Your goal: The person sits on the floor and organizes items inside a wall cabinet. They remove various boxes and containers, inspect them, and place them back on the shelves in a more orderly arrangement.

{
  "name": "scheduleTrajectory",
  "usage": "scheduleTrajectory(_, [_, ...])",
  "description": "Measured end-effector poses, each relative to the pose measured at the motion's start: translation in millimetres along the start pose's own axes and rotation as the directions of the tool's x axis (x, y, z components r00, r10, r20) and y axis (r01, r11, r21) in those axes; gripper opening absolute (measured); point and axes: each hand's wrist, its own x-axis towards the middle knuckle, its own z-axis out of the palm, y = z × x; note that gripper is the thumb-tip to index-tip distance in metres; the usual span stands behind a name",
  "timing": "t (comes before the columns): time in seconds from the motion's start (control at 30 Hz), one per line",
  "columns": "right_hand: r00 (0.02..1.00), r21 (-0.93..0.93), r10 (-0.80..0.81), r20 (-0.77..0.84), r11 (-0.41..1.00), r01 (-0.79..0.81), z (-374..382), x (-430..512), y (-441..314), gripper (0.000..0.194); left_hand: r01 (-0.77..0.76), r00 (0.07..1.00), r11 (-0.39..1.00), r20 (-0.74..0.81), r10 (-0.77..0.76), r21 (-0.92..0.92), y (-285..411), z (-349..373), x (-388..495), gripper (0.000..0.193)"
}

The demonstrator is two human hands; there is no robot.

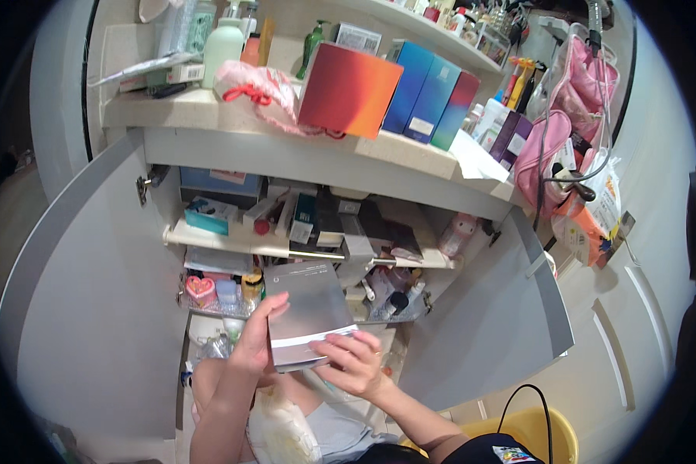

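Between my two hands is a grey box [310, 296] with a pale band across its lower part and small writing near its top. My left hand [260, 333] grips its left side, with the thumb on the front face. My right hand [351, 359] holds the lower right corner, fingers lying over the band. Behind the box stands an open cabinet, its upper shelf [238, 242] crowded with several cartons. A teal and white box [210, 214] sits at that shelf's left. Below it, a heart-shaped pink box [200, 291] lies in a clear tray.
Cabinet doors stand open on the left [93, 301] and right [487, 313]. Along the countertop [168, 113] are an orange-red box [351, 90], blue boxes [420, 93] and a pale green pump bottle [223, 52]. Cables [542, 156] hang by pink bags [542, 165]. A yellow bin [562, 429] is lower right.
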Motion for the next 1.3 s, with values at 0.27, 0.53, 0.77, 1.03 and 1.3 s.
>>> scheduleTrajectory(0.27, [0.867, 0.170, 0.331, -0.371, 0.943, -0.287, -10, 57, 58, 0.031, -0.119, 0.963, 0.992, -0.238, 0.125, 0.037, -15, -86, 57, 0.031])
scheduleTrajectory(0.53, [0.699, 0.338, 0.558, -0.447, 0.829, -0.445, -33, 138, 139, 0.040, -0.318, 0.903, 0.948, -0.296, 0.311, 0.026, -14, -120, 64, 0.037])
scheduleTrajectory(0.77, [0.777, 0.228, 0.434, -0.457, 0.901, -0.369, -46, 90, 116, 0.037, -0.427, 0.816, 0.876, -0.322, 0.480, 0.223, -24, -106, 47, 0.031])
scheduleTrajectory(1.03, [0.815, 0.145, 0.471, -0.337, 0.882, -0.449, -47, 64, 98, 0.033, -0.411, 0.840, 0.881, -0.280, 0.465, 0.233, -19, -86, 32, 0.037])
scheduleTrajectory(1.3, [0.863, 0.184, 0.373, -0.339, 0.926, -0.328, -40, 114, 100, 0.039, -0.377, 0.838, 0.894, -0.322, 0.440, 0.241, -18, -89, 35, 0.044])
